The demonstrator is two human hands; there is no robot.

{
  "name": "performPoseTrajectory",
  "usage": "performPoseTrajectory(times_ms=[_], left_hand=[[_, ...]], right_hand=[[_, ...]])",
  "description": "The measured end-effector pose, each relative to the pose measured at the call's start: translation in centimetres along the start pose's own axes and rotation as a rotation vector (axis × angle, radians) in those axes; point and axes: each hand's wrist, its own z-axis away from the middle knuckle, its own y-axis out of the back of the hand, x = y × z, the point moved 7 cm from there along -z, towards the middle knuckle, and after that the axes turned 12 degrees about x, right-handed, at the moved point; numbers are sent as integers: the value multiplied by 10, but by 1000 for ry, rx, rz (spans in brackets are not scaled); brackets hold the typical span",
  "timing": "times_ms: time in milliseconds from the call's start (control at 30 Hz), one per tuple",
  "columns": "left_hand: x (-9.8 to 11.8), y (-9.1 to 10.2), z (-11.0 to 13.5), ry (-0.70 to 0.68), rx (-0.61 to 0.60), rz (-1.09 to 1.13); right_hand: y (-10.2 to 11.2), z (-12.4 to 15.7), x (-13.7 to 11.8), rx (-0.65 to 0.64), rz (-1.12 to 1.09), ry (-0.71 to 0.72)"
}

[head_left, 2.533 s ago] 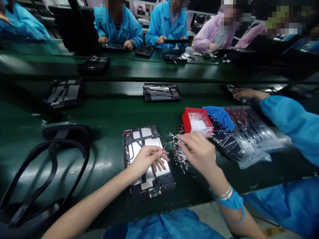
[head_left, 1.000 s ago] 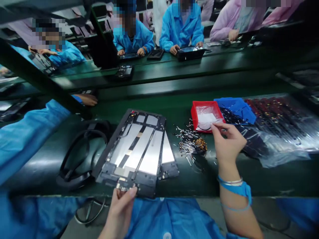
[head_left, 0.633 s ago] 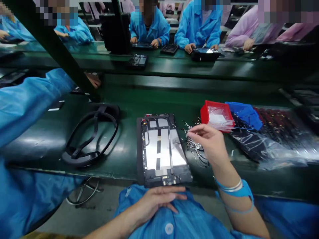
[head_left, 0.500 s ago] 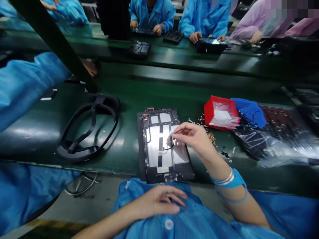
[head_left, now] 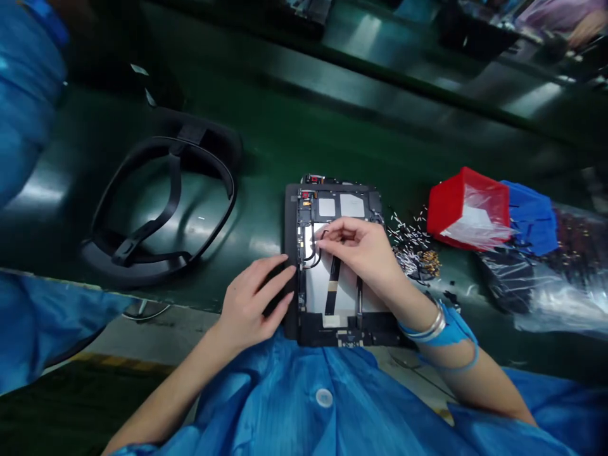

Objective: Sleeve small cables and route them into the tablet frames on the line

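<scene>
An opened tablet (head_left: 342, 206) lies at the front edge of the bench, its silvery battery and circuit parts showing. It seems stacked on another dark panel. My right hand (head_left: 368, 256) is over the middle of it, thumb and index finger pinched on a thin black cable (head_left: 323, 235) near the left side of the battery. At the tablet's left edge, my left hand (head_left: 259, 301) touches the frame with its fingers spread, holding nothing. A black flat strip (head_left: 332, 291) runs down the battery below the right hand.
To the left lies a black head strap ring (head_left: 164, 215). Right of the tablet are loose small parts (head_left: 411, 244), a red bin (head_left: 446, 206) with plastic bags, a blue bin (head_left: 534, 215) and clear bags (head_left: 551, 310). A co-worker's blue sleeve (head_left: 28, 95) reaches in at upper left.
My left hand has risen from my lap to the tablet's left edge. My right hand has shifted with the cable toward the battery's left side. The view has tilted downward.
</scene>
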Motion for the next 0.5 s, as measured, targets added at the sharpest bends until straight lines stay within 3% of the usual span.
performPoseTrajectory(times_ms=[167,500], left_hand=[[1,-8,4,-104,-73,-72],[1,-14,4,-95,-85,-153]], right_hand=[[-2,3,-4,23,153,78],[2,-2,-21,-24,416,179]])
